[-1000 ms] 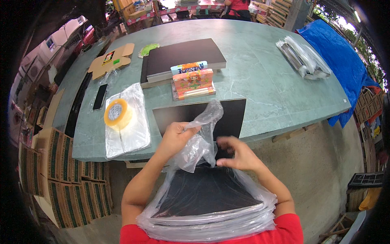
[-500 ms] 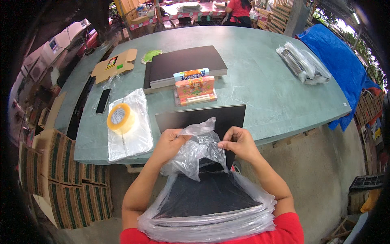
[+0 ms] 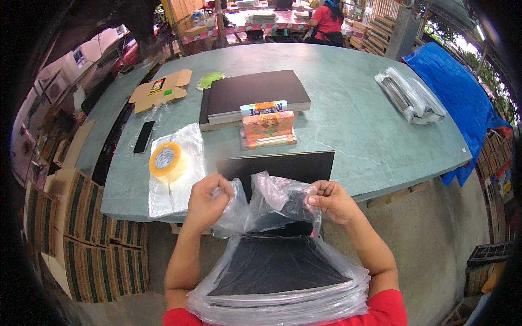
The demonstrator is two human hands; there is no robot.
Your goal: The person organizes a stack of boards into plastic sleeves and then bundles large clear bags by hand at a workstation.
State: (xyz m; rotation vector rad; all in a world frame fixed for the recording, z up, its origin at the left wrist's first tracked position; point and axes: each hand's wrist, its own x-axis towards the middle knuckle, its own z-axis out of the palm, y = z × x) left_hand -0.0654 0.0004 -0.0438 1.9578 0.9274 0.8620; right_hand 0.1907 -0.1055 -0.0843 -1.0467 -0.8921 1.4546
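Observation:
A clear plastic bag (image 3: 285, 198) stretches between my two hands in front of the table edge. My left hand (image 3: 209, 204) is closed on its left side, and my right hand (image 3: 333, 202) pinches its right edge between thumb and fingers. Closer to my body, black flat panels (image 3: 288, 261) lie under clear plastic, with layered plastic folds bunched along the near side. Just beyond the bag, a thin black board (image 3: 299, 164) rests at the table's near edge, partly hidden by my left hand and the film.
On the green table (image 3: 353, 125) are a tape roll (image 3: 167, 162) on stacked plastic bags (image 3: 193, 144), a phone (image 3: 143, 136), black boards (image 3: 261, 89), small colourful packs (image 3: 268, 126), flattened cardboard (image 3: 160, 89) and wrapped items (image 3: 410, 98). Cartons (image 3: 76, 239) stand left; a person (image 3: 328, 23) stands beyond.
My hands have moved apart, spreading the bag wider between them. The left hand has shifted left and the right hand a little right. The distant person now shows farther right.

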